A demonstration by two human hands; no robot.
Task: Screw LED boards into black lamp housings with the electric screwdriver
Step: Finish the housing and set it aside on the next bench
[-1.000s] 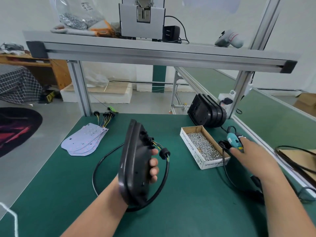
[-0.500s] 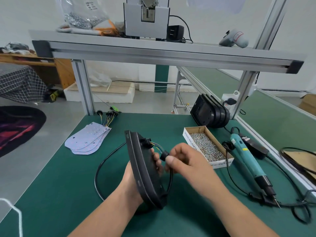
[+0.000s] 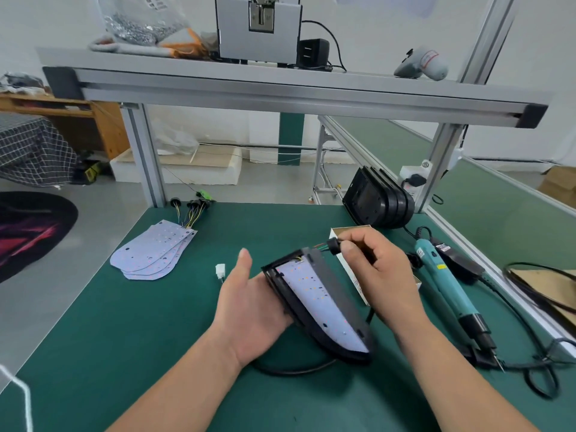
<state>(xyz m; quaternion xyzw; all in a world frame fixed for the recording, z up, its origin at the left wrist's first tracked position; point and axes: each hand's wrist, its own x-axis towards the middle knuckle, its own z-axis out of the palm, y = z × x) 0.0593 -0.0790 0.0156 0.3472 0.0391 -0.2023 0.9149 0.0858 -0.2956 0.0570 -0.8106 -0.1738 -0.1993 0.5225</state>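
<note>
A black lamp housing (image 3: 314, 330) is held tilted above the green mat, its open side up, with a white LED board (image 3: 324, 302) lying inside it. My left hand (image 3: 252, 307) supports the housing from the left and underneath, thumb raised. My right hand (image 3: 374, 269) pinches the black cable grommet (image 3: 334, 246) at the housing's top end, where coloured wires come out. The teal electric screwdriver (image 3: 448, 285) lies on the mat to the right, untouched. The housing's black cable loops under it, ending in a white plug (image 3: 220, 271).
A stack of spare LED boards (image 3: 156, 251) with wired connectors lies at the left. A cardboard screw box (image 3: 352, 269) is mostly hidden behind my right hand. Several black housings (image 3: 378, 202) lean at the back right. An aluminium shelf frame (image 3: 280, 95) spans overhead.
The housing has been turned from edge-on to open side up, so the LED board shows. My right hand left the screwdriver, came over, and now pinches the grommet.
</note>
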